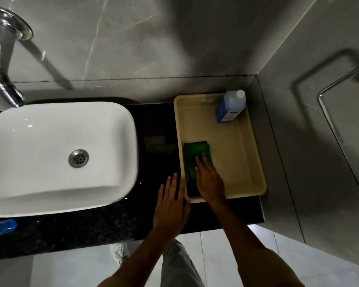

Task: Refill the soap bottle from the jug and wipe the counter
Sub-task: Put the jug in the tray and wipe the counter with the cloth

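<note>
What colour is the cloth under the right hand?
Green, seen in the head view: the cloth lies in the tray.

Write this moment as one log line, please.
right hand: flat on green cloth in tray | left hand: open on counter | blue jug: capped, in tray

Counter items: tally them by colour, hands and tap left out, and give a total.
White: 1, the sink
Cream: 1, the tray
Green: 1, the cloth in the tray, under the right hand
Blue: 2, the jug in the tray's far corner and a blue thing cut off at the left edge
Total: 5
</note>
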`<state>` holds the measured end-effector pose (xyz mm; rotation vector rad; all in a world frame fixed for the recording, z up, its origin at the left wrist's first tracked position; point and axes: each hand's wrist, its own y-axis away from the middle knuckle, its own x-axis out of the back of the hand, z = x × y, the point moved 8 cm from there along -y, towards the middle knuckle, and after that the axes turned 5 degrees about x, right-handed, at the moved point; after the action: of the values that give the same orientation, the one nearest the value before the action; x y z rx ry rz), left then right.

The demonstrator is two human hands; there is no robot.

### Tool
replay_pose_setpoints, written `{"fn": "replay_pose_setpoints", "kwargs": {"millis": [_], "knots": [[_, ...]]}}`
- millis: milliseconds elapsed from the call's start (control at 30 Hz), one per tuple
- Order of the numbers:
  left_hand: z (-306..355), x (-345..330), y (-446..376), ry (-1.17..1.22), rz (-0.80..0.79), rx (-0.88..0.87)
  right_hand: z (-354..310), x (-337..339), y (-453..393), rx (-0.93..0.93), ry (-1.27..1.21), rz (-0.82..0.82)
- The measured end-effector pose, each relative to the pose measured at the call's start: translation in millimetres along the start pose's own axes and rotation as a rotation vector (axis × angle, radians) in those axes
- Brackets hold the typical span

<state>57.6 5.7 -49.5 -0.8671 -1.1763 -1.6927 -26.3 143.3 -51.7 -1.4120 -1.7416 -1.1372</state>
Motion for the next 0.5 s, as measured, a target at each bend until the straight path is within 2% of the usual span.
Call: {"fn": "replay_pose_setpoints", "kwargs": {"millis": [133, 333, 500], "knots": [[3, -3, -1, 0.018, 0.012, 0.001, 23, -5, -9, 0.068, -0.003, -0.09], [7, -6, -3, 0.005, 0.027, -0.001, 32, -7, -12, 0.094, -0.015, -0.101], [8, -7, -3, 0.001, 0.028, -0.003, 24, -4, -5, 0.111, 0.097, -0.022]]}}
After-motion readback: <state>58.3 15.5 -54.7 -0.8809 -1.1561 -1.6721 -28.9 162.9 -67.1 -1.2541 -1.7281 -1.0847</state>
